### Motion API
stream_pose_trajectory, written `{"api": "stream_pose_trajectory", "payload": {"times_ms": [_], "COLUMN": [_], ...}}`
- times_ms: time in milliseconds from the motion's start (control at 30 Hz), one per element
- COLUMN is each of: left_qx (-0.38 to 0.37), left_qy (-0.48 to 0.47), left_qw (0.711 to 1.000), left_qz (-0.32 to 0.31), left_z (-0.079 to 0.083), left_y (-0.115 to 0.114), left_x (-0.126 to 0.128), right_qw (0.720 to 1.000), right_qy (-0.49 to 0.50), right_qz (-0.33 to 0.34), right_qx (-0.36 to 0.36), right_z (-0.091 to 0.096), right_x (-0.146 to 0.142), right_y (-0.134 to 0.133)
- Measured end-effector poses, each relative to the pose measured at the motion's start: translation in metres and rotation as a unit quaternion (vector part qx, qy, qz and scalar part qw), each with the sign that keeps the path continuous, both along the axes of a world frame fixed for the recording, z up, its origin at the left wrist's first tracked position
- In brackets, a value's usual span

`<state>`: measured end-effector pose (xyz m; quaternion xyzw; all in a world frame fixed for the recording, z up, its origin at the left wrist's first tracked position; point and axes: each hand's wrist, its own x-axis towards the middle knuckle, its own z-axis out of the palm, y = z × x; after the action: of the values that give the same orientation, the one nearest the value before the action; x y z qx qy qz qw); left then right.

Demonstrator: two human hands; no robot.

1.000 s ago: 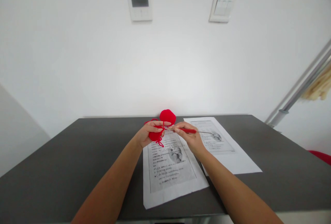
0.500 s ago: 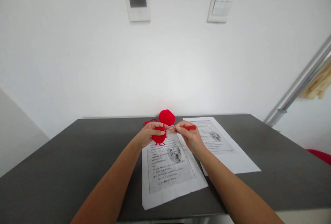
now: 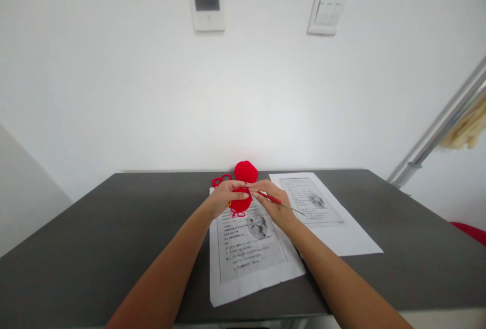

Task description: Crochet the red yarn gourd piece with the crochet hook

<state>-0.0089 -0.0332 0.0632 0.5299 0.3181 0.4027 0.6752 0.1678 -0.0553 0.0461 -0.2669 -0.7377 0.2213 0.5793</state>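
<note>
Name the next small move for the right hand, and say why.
Probably ease the red-handled tool slightly toward the red yarn piece: the right hand holds it with its metal tip close to that piece, which the left hand pinches.

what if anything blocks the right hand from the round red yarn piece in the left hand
Nothing visible: the right hand, holding a thin red-handled metal tool, is beside the round red yarn piece.

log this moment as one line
left hand: holds red yarn piece | right hand: holds red-handled tool | beyond: red yarn ball | table: two printed sheets
</note>
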Motion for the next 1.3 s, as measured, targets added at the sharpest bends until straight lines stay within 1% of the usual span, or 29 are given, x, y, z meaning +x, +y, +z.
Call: {"api": "stream_pose_trajectory", "payload": {"times_ms": [67,167,300,433,633,733,900,1067,1200,1300], "left_qx": [0.008,0.003,0.009,0.016,-0.001,0.000,0.005,0.009,0.020,0.032], "left_qy": [-0.003,-0.012,-0.019,-0.017,-0.016,-0.013,-0.011,-0.001,0.015,0.027], "left_qw": [1.000,0.999,0.997,0.995,0.995,0.995,0.995,0.995,0.994,0.993], "left_qz": [0.016,0.036,0.078,0.093,0.103,0.102,0.102,0.100,0.105,0.113], "left_z": [0.000,0.002,0.003,0.004,0.004,0.004,0.005,0.006,0.005,0.003], "left_y": [0.000,0.000,-0.001,-0.002,-0.001,-0.001,-0.002,-0.003,-0.002,-0.002], "left_x": [0.001,0.002,0.004,0.005,0.003,0.003,0.003,0.004,0.004,0.004], "right_qw": [0.999,0.994,0.988,0.986,0.982,0.976,0.960,0.958,0.964,0.971], "right_qy": [0.027,0.067,0.084,0.094,0.105,0.118,0.152,0.124,0.086,0.061], "right_qz": [-0.008,0.005,0.021,0.015,0.019,0.042,0.107,0.134,0.146,0.138], "right_qx": [-0.034,-0.087,-0.127,-0.138,-0.157,-0.177,-0.209,-0.220,-0.203,-0.185], "right_z": [0.000,0.002,0.003,0.002,0.005,0.005,0.003,0.005,0.005,0.005], "right_x": [0.001,0.002,0.002,0.002,0.003,0.004,0.008,0.016,0.019,0.020], "right_y": [0.002,0.002,0.002,0.003,0.002,0.004,0.009,0.009,0.009,0.009]}}
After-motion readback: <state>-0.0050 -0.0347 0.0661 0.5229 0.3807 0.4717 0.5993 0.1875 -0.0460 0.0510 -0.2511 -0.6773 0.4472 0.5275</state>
